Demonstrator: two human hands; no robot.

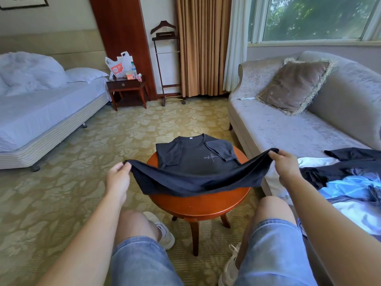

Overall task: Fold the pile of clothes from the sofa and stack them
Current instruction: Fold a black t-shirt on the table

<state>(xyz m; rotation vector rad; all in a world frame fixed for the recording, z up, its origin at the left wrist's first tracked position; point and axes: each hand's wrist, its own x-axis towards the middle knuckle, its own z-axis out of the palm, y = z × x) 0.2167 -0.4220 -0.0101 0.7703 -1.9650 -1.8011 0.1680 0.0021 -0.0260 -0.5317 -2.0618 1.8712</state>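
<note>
Dark T-shirt [191, 159], sleeves folded in, on wooden table [198, 205]; hem pinched by left hand [116, 178] and right hand [285, 166]. Clothes pile [350, 182] beside right hand.

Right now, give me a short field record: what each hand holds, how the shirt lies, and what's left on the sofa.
left hand: pinches the hem's left corner
right hand: grips the hem's right corner
dark T-shirt: on the round wooden table, sleeves folded in, collar away, hem lifted
pile: unfolded dark, white and blue clothes on the sofa
stage: bottom half not yet folded up
</note>
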